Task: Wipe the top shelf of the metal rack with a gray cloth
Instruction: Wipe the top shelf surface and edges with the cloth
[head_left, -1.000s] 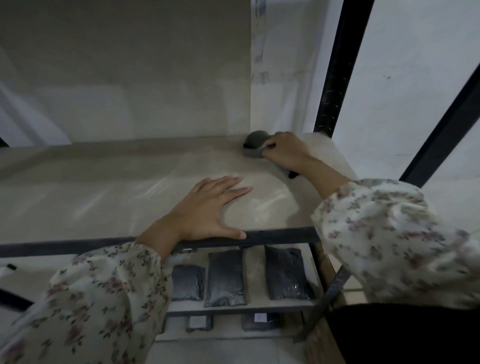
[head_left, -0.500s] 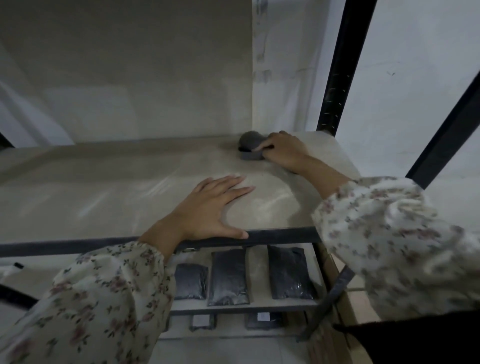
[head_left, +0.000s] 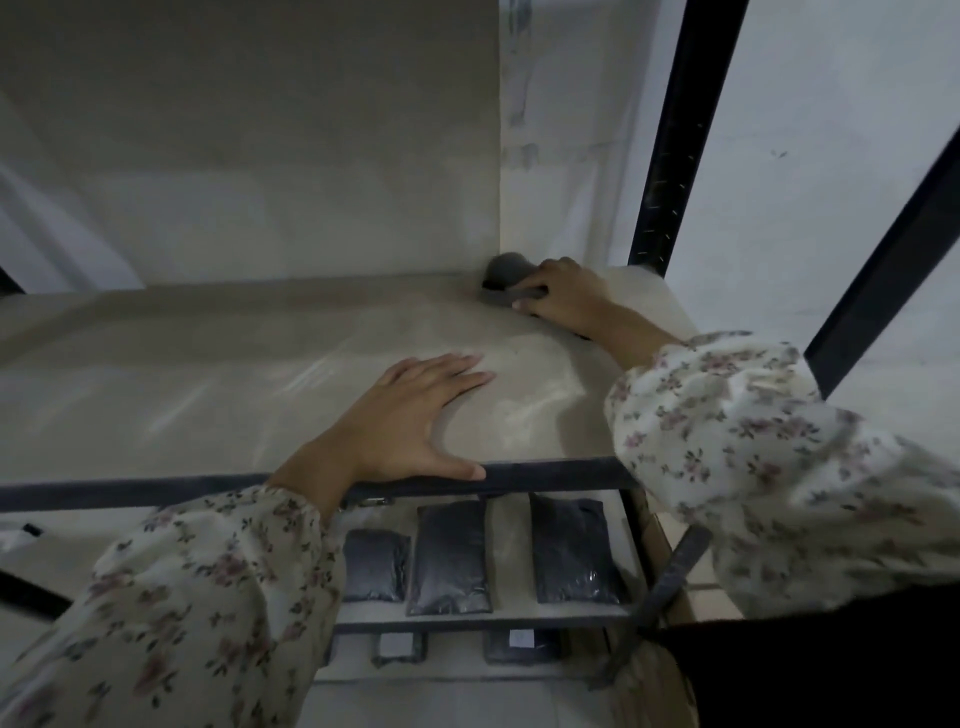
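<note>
Head camera: the right hand (head_left: 563, 296) sits at about one o'clock from the frame's middle, fingers curled over the gray cloth (head_left: 506, 278) and pinning it down. The cloth bunches out at the hand's ten o'clock, tight in the back corner where the wall turns. The left hand (head_left: 410, 426) lies flat near six o'clock, fingers straight and close together, thumb stretched along the dark front rail (head_left: 545, 475). It holds nothing and seems to brace. Both hands rest on the top shelf (head_left: 208, 374), a pale, sheen-streaked board running off toward nine o'clock. A black post (head_left: 670, 156) rises at the right hand's one o'clock. Dark bags (head_left: 449, 556) lie on a lower shelf below the rail.

I judge the wiping is at the far right corner, with most of the board unwiped. The next move likely calls for dragging the cloth toward nine o'clock along the back edge under steady pressure.
</note>
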